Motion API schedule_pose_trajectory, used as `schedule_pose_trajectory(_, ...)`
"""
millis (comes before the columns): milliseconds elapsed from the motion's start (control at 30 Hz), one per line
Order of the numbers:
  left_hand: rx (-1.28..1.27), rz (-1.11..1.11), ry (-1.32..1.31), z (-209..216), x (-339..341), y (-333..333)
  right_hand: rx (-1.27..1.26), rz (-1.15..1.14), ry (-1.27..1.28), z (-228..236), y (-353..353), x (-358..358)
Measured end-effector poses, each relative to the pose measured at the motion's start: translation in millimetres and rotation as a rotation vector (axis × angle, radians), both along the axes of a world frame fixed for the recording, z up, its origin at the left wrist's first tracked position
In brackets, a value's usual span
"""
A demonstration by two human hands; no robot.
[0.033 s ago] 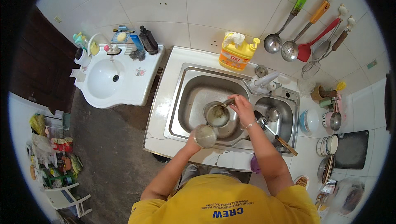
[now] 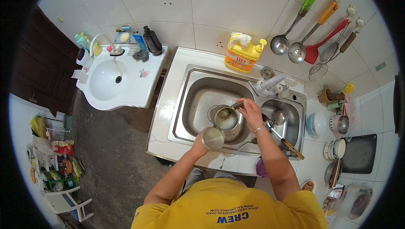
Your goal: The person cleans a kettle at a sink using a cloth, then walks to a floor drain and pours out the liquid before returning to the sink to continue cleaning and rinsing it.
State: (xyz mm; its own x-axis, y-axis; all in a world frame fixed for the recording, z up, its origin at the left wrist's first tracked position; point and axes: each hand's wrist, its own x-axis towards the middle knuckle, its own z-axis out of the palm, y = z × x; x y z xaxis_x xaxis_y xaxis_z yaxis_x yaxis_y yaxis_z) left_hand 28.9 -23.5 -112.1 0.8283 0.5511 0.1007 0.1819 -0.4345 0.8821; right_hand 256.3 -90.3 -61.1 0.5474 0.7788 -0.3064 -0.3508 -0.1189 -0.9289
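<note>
Over the large basin of the steel sink [image 2: 192,75], my right hand [image 2: 252,113] is closed on the dark handle of a small metal pot [image 2: 230,121]. The pot is tilted, with cloudy whitish liquid and dark residue inside. My left hand [image 2: 198,146] grips a round, metal-rimmed vessel [image 2: 213,139] at the basin's near edge, just below the pot. Its grey inside is pale and hard to make out, and the fingers behind it are hidden. A round metal shape, partly hidden, shows behind the pot.
The small basin holds a ladle [image 2: 279,117] and a wooden-handled utensil [image 2: 292,149]. A white faucet [image 2: 270,84] and a yellow detergent jug [image 2: 244,55] stand behind. Bowls [image 2: 316,123] and a black board [image 2: 359,154] are at right, a white washbasin [image 2: 99,90] at left.
The pot and the round vessel have both shifted slightly to the right, along with my hands. Both grips are unchanged.
</note>
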Motion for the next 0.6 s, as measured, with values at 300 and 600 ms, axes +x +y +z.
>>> schedule_pose_trajectory(300, -0.438, 0.159, -0.038, 21.6, 0.8, 26.9, 0.067, -0.024, 0.023, -20.9, 33.5, 1.6)
schedule_pose_trajectory(600, -0.416, 0.271, 0.210, 22.0, 5.3, 21.6, 0.057, -0.024, 0.281, -35.8, 2.2, -24.6)
